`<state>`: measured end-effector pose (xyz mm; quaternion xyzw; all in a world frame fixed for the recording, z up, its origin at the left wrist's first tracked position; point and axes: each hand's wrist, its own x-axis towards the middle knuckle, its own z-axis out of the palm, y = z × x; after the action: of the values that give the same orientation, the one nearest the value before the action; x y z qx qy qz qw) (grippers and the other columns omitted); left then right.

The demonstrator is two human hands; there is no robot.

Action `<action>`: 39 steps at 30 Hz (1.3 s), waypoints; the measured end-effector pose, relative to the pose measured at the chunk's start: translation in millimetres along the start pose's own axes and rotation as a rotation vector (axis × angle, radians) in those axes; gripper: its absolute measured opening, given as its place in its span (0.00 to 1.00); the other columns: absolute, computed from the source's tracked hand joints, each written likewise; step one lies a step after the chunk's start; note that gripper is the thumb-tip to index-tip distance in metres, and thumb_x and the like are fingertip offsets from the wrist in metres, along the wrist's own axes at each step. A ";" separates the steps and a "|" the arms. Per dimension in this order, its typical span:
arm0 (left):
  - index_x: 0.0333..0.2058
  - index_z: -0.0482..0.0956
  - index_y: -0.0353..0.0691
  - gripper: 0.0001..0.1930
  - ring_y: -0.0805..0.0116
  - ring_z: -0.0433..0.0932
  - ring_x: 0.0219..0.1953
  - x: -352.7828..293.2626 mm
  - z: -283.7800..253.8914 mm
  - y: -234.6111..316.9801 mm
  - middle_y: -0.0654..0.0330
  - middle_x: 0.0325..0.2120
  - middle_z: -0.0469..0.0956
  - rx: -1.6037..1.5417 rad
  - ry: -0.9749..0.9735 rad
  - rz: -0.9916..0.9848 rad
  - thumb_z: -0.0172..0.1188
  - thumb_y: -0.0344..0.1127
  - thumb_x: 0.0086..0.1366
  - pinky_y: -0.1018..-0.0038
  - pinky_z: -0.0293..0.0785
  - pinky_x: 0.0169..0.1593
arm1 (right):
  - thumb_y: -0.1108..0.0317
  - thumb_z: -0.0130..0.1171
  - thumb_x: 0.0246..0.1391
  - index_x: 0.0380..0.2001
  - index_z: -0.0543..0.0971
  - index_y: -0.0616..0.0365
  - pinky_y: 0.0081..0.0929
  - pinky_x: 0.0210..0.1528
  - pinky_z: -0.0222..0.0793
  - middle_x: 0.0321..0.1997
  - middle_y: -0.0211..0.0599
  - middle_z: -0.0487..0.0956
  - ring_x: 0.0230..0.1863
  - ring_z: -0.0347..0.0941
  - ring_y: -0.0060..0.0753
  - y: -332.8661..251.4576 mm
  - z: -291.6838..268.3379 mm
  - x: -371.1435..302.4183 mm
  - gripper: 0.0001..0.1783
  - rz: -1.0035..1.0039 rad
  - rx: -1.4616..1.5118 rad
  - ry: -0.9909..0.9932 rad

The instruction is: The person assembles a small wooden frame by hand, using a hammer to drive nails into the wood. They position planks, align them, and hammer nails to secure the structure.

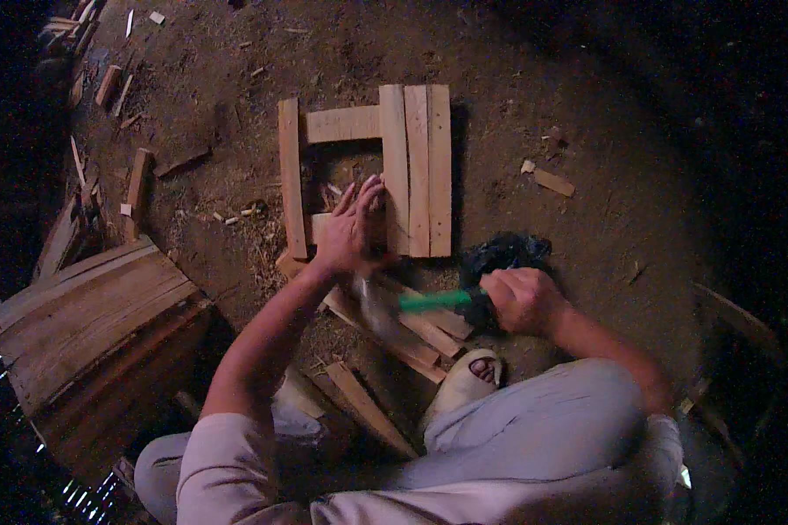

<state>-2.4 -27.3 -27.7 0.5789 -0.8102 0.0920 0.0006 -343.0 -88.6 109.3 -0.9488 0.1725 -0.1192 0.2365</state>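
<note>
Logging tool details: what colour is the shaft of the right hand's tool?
The shaft is green; the head view shows it best.

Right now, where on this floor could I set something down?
Bare dirt floor shows between the slatted wooden frame and the wood scrap to its right, and again beyond that scrap. Nearer the person it's crowded: loose boards, green-handled tool, right hand, dark crumpled bundle.

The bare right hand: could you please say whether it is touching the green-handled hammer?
Touching: the head view shows the right hand gripping the green-handled hammer by its handle.
</note>
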 end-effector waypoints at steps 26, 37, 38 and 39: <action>0.64 0.41 0.28 0.59 0.58 0.47 0.72 2.7 -20.3 -2.7 0.50 0.67 0.53 -0.545 -0.058 -0.035 0.68 0.47 0.39 0.60 0.36 0.73 | 0.71 0.54 0.52 0.31 0.71 0.58 0.43 0.24 0.76 0.23 0.44 0.77 0.23 0.78 0.50 -6.8 6.4 -7.1 0.04 0.237 -0.009 0.001; 0.64 0.46 0.29 0.56 0.58 0.45 0.72 4.8 -34.0 2.2 0.49 0.68 0.51 -0.670 -0.104 -0.037 0.67 0.46 0.40 0.60 0.35 0.73 | 0.68 0.58 0.51 0.33 0.69 0.58 0.47 0.29 0.75 0.28 0.48 0.78 0.29 0.77 0.57 -8.8 26.4 -17.3 0.10 0.393 -0.027 -0.185; 0.64 0.47 0.29 0.56 0.58 0.45 0.72 5.6 -33.2 1.4 0.50 0.68 0.51 -0.685 -0.110 -0.047 0.67 0.46 0.40 0.60 0.35 0.73 | 0.68 0.58 0.52 0.33 0.69 0.58 0.48 0.29 0.75 0.28 0.48 0.78 0.30 0.77 0.57 -8.8 29.0 -19.0 0.10 0.459 -0.044 -0.267; 0.64 0.49 0.29 0.55 0.58 0.45 0.72 6.3 -28.4 -3.1 0.50 0.68 0.51 -0.670 -0.101 -0.049 0.67 0.47 0.40 0.60 0.35 0.73 | 0.68 0.58 0.52 0.34 0.68 0.58 0.49 0.30 0.74 0.29 0.49 0.78 0.30 0.77 0.57 -8.9 30.8 -10.2 0.10 0.518 -0.062 -0.341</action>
<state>-4.5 -29.9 1.3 0.5698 -0.7802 -0.2082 0.1526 -340.4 -64.8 85.7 -0.8862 0.3701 0.1113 0.2554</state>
